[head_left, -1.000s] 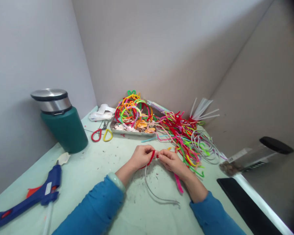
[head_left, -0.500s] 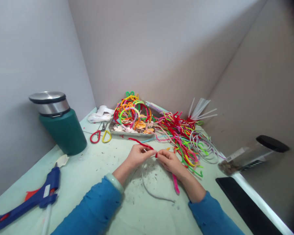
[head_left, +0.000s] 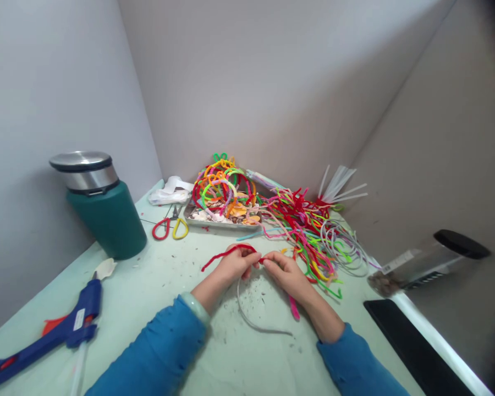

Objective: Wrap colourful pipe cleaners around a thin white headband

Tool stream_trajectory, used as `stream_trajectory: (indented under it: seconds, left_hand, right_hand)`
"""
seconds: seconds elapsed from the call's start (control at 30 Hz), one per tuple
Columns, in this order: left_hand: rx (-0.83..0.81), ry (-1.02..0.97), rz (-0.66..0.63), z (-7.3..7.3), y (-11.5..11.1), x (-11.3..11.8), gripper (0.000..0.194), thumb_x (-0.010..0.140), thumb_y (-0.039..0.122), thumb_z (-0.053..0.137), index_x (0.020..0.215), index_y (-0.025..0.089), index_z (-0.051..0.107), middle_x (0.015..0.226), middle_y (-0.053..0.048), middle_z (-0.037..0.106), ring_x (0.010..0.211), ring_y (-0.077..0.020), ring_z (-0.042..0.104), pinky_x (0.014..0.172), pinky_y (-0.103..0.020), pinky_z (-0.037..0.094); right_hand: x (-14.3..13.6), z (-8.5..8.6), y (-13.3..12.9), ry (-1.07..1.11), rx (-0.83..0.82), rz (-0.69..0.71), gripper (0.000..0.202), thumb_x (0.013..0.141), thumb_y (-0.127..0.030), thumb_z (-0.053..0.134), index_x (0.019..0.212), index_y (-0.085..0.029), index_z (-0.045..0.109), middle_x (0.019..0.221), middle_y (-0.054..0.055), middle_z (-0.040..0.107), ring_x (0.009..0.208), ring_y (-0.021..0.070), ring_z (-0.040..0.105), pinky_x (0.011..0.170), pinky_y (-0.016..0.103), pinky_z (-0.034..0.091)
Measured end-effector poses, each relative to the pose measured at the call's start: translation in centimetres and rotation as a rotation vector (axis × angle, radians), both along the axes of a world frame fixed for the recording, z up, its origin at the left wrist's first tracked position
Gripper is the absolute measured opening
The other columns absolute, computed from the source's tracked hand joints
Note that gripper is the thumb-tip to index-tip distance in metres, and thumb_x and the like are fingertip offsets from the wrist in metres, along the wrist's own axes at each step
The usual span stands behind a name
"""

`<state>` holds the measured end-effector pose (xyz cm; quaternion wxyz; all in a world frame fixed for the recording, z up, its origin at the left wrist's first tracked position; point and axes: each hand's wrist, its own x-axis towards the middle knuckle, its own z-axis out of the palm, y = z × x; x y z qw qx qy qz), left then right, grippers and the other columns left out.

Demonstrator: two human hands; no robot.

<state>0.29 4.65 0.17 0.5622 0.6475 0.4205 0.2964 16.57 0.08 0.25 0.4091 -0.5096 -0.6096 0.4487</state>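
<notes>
Near the middle of the table, my left hand (head_left: 240,263) pinches a red pipe cleaner (head_left: 223,254), whose free end trails to the left over the back of the hand. A grey cord (head_left: 247,322) curves down from beneath the left fingers and lies on the table. Close beside it, fingertips of my right hand (head_left: 284,269) are pressed together on the red piece between the hands. A pink pipe cleaner (head_left: 294,309) sticks out below the right palm; whether that hand holds it, I cannot tell.
Behind the hands are a tray (head_left: 223,223) of shells and coloured rings, and a pile of pipe cleaners (head_left: 301,220). Scissors (head_left: 170,226), a green bottle (head_left: 109,220) and a blue glue gun (head_left: 76,324) stand or lie left. A clear jar (head_left: 412,269) is right.
The red pipe cleaner's free end has swung left and down, now draped over my left hand. Both hands remain close together, with small finger shifts.
</notes>
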Motion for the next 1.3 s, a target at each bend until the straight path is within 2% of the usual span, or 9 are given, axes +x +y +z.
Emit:
stream_trajectory:
  seconds: [0.13, 0.33, 0.47, 0.7, 0.77, 0.9, 1.1, 1.2, 1.3]
  left_hand:
    - [-0.15, -0.06, 0.015, 0.4, 0.1, -0.1, 0.031, 0.073, 0.043, 0.055, 0.067, 0.013, 0.056, 0.056, 0.0, 0.056, 0.032, -0.0046, 0.033, 0.034, -0.021, 0.022]
    - [-0.165, -0.003, 0.106, 0.6, -0.1, 0.2, 0.034, 0.073, 0.046, 0.055, 0.065, 0.013, 0.055, 0.046, 0.003, 0.051, 0.029, -0.0041, 0.028, 0.033, -0.021, 0.017]
    - [-0.157, 0.017, 0.102, 0.4, 0.0, 0.2, 0.034, 0.074, 0.046, 0.055, 0.064, 0.014, 0.054, 0.042, 0.004, 0.047, 0.03, -0.0052, 0.027, 0.033, -0.021, 0.018]
    - [-0.058, 0.145, 0.172, 0.1, 0.0, 0.4, 0.041, 0.077, 0.055, 0.047, 0.071, 0.016, 0.058, 0.053, 0.003, 0.056, 0.035, -0.0077, 0.038, 0.037, -0.022, 0.027]
    - [0.019, 0.183, 0.226, 0.2, -0.1, 0.5, 0.043, 0.079, 0.055, 0.044, 0.07, 0.016, 0.06, 0.053, 0.002, 0.057, 0.042, -0.0101, 0.047, 0.042, -0.022, 0.033]
    - [0.34, 0.174, 0.284, 0.9, -0.5, 0.3, 0.038, 0.081, 0.046, 0.047, 0.067, 0.017, 0.066, 0.063, 0.0, 0.064, 0.066, -0.0136, 0.058, 0.061, -0.021, 0.042]
    - [0.763, 0.05, 0.054, 1.1, -1.0, 0.2, 0.02, 0.08, 0.024, 0.055, 0.092, 0.018, 0.069, 0.097, -0.006, 0.067, 0.091, -0.0175, 0.058, 0.083, -0.03, 0.044]
    - [0.892, 0.144, -0.002, 0.5, -0.9, 0.3, 0.023, 0.081, 0.016, 0.05, 0.095, 0.019, 0.068, 0.099, -0.007, 0.066, 0.095, -0.0184, 0.056, 0.085, -0.032, 0.043]
    - [0.919, 0.211, 0.007, 0.2, -0.7, 0.3, 0.024, 0.083, 0.013, 0.046, 0.092, 0.018, 0.068, 0.095, -0.006, 0.066, 0.092, -0.0178, 0.056, 0.084, -0.031, 0.043]
  right_hand:
    - [-0.2, 0.0, -0.1, -0.125, 0.159, 0.02, 0.021, 0.083, -0.036, 0.05, 0.083, -0.018, 0.06, 0.079, 0.0, 0.06, 0.077, 0.0147, 0.053, 0.071, 0.024, 0.041]
    - [-0.2, -0.4, -0.1, -0.15, 0.214, -0.019, 0.02, 0.085, -0.034, 0.048, 0.081, -0.018, 0.059, 0.077, 0.001, 0.059, 0.076, 0.0156, 0.053, 0.071, 0.025, 0.04]
    - [-0.4, -0.2, -0.2, -0.172, 0.192, -0.012, 0.018, 0.083, -0.034, 0.05, 0.083, -0.019, 0.06, 0.08, 0.001, 0.061, 0.077, 0.0165, 0.054, 0.072, 0.026, 0.04]
    - [-0.7, -0.3, 0.1, -0.098, 0.164, -0.099, 0.016, 0.08, -0.034, 0.052, 0.087, -0.02, 0.057, 0.08, 0.001, 0.06, 0.075, 0.0163, 0.053, 0.065, 0.025, 0.04]
    - [-0.5, -0.6, 0.3, -0.052, 0.113, -0.149, 0.015, 0.079, -0.034, 0.054, 0.084, -0.02, 0.056, 0.07, -0.001, 0.056, 0.063, 0.0135, 0.051, 0.056, 0.023, 0.038]
    - [-0.3, -1.0, 0.7, 0.129, -0.041, -0.194, 0.019, 0.076, -0.038, 0.056, 0.081, -0.021, 0.052, 0.049, -0.008, 0.039, 0.039, 0.0078, 0.032, 0.039, 0.021, 0.024]
    - [-0.3, -0.7, 0.5, 0.245, -0.108, -0.169, 0.023, 0.075, -0.041, 0.059, 0.079, -0.02, 0.049, 0.043, -0.01, 0.036, 0.034, 0.0056, 0.026, 0.034, 0.019, 0.017]
    - [-0.4, -0.7, 0.4, 0.252, -0.09, -0.154, 0.024, 0.075, -0.041, 0.06, 0.078, -0.02, 0.049, 0.043, -0.01, 0.034, 0.035, 0.0054, 0.026, 0.035, 0.019, 0.017]
    - [-0.3, -0.8, 0.4, 0.234, -0.069, -0.152, 0.024, 0.074, -0.041, 0.06, 0.079, -0.02, 0.05, 0.043, -0.01, 0.034, 0.035, 0.0058, 0.026, 0.036, 0.02, 0.017]
